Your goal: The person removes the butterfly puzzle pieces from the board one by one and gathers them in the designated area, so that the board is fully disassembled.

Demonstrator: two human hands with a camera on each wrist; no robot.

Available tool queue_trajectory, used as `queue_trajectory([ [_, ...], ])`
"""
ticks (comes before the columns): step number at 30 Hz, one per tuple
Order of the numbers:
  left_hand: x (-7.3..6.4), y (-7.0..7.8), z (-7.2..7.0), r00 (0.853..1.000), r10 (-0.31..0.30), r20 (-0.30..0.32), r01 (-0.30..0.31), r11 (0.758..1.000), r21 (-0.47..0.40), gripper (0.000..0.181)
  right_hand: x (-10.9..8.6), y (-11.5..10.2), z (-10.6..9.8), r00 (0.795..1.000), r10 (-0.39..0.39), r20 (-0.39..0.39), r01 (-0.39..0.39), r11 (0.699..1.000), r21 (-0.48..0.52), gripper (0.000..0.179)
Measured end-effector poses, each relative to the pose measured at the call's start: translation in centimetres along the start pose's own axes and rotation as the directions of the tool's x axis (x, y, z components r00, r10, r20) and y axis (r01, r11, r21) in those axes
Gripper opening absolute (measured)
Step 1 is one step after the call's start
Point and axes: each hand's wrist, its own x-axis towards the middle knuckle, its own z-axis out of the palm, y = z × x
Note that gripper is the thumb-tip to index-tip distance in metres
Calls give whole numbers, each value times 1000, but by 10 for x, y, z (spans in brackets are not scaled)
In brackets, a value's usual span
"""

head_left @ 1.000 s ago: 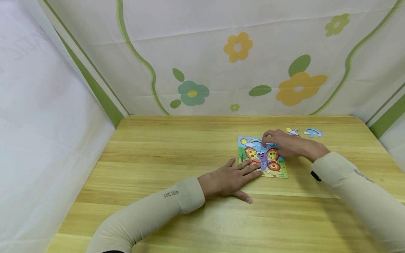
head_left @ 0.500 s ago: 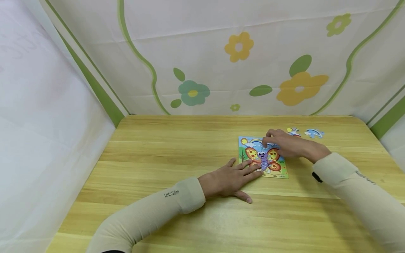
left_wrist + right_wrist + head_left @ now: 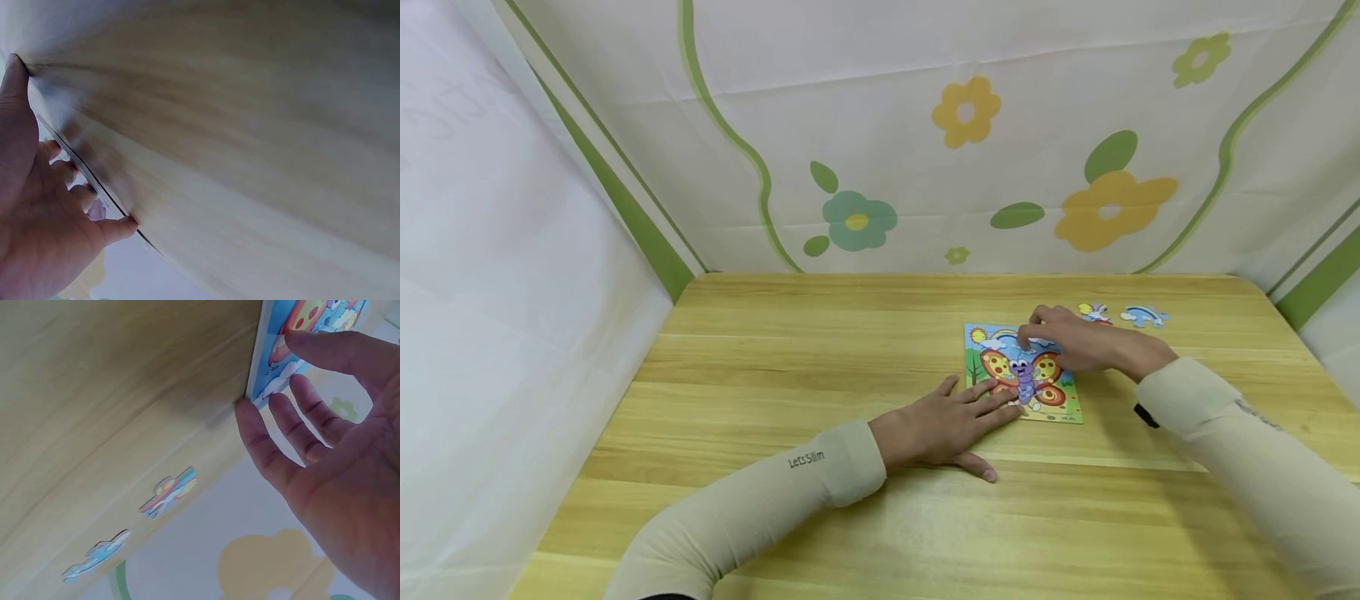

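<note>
A square jigsaw puzzle (image 3: pixel 1051 393) with a purple-bodied butterfly, a sun and a rainbow lies flat on the wooden table. My left hand (image 3: pixel 942 427) rests over its lower left part, fingers straight and spread, the thumb on the table. In the left wrist view, fingertips of the left hand (image 3: pixel 53 219) touch the thin puzzle board (image 3: pixel 87 172). Bent over the top right of the puzzle, my right hand (image 3: pixel 1086 343) touches its surface and hides that corner. The right wrist view has the right hand (image 3: pixel 340 444) with its fingers apart at the board's edge; nothing shows held between them.
Two loose jigsaw pieces lie near the table's back right: a colourful one (image 3: pixel 1095 313) just behind the right hand and a blue rainbow one (image 3: pixel 1144 316) farther right. A flower-printed cloth (image 3: pixel 910 167) rises behind the wooden table (image 3: pixel 790 358).
My right hand's fingertips have shifted very slightly left on the puzzle's upper part. The left hand, the puzzle and the loose pieces stay where they were.
</note>
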Motion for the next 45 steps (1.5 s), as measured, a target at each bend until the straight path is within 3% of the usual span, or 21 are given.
queue_trajectory([
  [10,0,0,0,1000,0,-7,0,1000,1,93,3,-3,-4,999,5,34,-5,1000,0,40],
  [16,-1,0,-1,1000,-1,-9,1,1000,3,93,3,-2,-2,1000,-13,7,12,1000,7,43],
  [39,0,0,0,1000,3,-3,-3,1000,10,93,-4,5,2,998,11,-57,-11,1000,4,27],
  [45,0,0,0,1000,4,-5,-4,1000,8,93,-5,4,1,997,42,-69,-40,999,24,37],
])
